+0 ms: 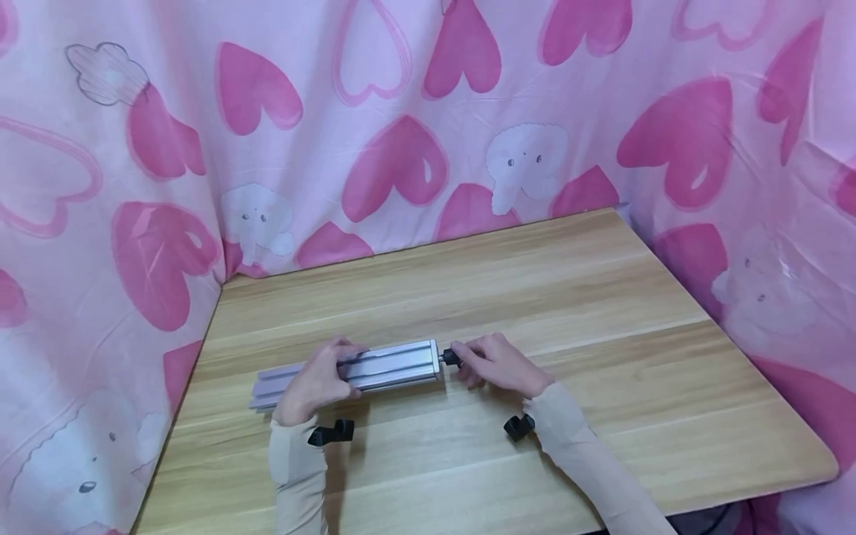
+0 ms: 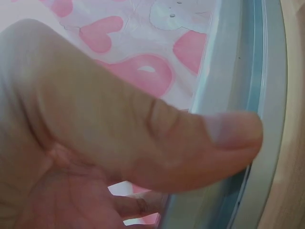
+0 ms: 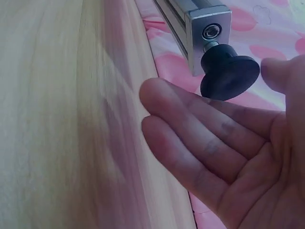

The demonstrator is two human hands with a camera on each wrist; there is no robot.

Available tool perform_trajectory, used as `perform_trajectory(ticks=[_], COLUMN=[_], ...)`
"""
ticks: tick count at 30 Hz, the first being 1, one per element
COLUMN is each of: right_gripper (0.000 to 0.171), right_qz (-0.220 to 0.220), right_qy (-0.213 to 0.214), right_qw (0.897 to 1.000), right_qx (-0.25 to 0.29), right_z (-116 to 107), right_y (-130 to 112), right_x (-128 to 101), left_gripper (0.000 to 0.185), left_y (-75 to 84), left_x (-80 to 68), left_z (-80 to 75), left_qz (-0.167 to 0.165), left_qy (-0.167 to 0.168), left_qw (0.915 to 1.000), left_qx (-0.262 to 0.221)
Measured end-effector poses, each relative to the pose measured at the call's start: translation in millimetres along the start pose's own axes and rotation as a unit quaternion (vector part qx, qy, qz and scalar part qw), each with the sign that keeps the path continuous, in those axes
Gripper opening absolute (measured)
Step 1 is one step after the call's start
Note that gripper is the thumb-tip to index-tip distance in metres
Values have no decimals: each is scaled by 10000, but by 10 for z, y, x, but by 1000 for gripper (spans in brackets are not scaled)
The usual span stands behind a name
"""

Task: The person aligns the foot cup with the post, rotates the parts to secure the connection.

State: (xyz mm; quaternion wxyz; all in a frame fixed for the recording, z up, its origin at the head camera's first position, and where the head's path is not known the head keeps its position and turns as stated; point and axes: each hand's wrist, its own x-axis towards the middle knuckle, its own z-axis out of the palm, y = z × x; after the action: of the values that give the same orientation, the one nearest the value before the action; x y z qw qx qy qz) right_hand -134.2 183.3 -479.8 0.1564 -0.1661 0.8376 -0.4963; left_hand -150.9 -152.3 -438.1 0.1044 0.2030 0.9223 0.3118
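Observation:
My left hand [image 1: 319,380] grips a silver aluminium profile [image 1: 394,364] with long grooves, held lengthwise over the wooden table. In the left wrist view the thumb [image 2: 190,143] lies across its grooved face, with other fingers behind. A metal end plate [image 3: 196,45] with a socket-head screw [image 3: 211,31] caps the profile's right end. From that plate a black levelling foot [image 3: 228,76] sticks out on a threaded stud [image 3: 210,45]. My right hand [image 1: 498,364] pinches the foot's wide round base at its edge, and its lower fingers [image 3: 186,157] stretch out beneath.
The wooden table [image 1: 535,282] spreads around both hands. A pink curtain [image 1: 301,163] with hearts hangs along its back and sides. Black wrist mounts [image 1: 332,432] stick out from both sleeves, close over the table.

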Motion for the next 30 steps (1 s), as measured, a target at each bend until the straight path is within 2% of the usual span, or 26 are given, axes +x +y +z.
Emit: perform_trajectory(ticks=[4,6,8,11,15,22,25,30], right_gripper=[54,46,48,61,55,42,41,38], right_qz=[-70,-230,-465,-825,-1068,-1032,-857,-575], right_qy=[43,120,189,211,268,414,395,293], right_qw=[9998,9990,9978,9959,9938,9931,9943,9973], right_qx=[-200,-363,-442,-304,-138,-371,-491,-348], right_z=[-15,-23,-29,-26,-16,-15,-16,-8], right_y=[2,-4,-16,-23,-23,-23,-38,-22], right_x=[-6,-13,-20,-26,-26,-2,0,-4], left_gripper=[70,71,71,71,72,71,70,66], left_y=[-20,-33,-42,-48,-38,-19,-37,-59], left_x=[1,-1,-4,0,12,8,11,20], left_z=[-17,-26,-32,-31,-12,-14,-9,12], left_qz=[-66,-98,-129,-68,10,-108,-27,132], left_qy=[-29,-20,-6,17,-34,-56,-57,-11], left_qw=[10000,9999,9999,10000,10000,9999,9999,9999], left_qx=[-43,-67,-90,-54,3,-91,-107,-12])
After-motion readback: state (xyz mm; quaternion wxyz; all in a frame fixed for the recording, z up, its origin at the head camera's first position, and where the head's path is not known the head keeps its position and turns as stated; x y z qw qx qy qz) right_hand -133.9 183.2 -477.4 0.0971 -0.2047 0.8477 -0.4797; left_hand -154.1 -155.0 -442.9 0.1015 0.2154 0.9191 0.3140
